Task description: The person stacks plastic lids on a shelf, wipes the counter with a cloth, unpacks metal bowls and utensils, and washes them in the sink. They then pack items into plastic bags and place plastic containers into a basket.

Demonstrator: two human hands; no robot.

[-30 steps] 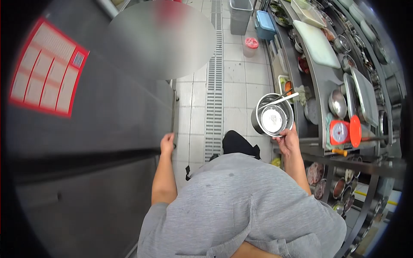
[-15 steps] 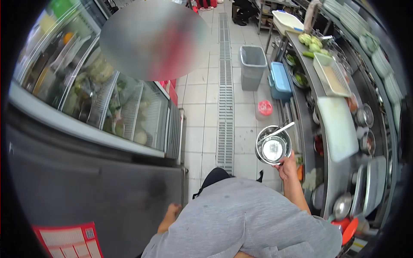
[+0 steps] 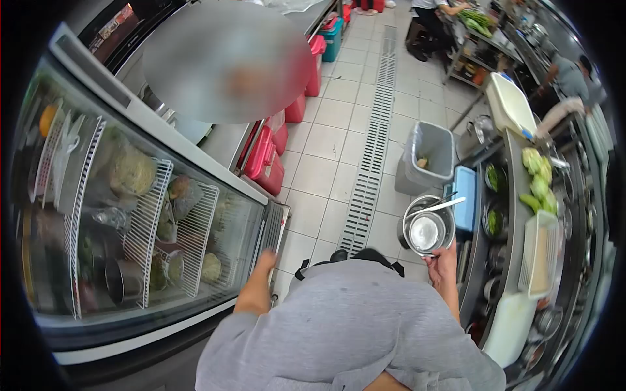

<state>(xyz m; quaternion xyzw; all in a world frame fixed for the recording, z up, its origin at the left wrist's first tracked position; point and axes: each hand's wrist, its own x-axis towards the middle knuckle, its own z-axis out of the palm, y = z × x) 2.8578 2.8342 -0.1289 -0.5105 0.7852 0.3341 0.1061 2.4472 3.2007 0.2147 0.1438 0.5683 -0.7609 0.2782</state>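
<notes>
Person's moved fwd since prev frame w/ metal pot [image 3: 405, 232], gripped at near rim by R hand [image 3: 445, 262], pot ahead & slightly L of it, white handle [image 3: 447, 204] slanting fwd-right, L hand [image 3: 264, 262] well apart near fridge [image 3: 150, 330], blurred, can't tell if holding.

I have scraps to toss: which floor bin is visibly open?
The grey bin beyond the metal pot in the right hand. Bits show inside it; the blue box and nearest red bin are lidded.
</notes>
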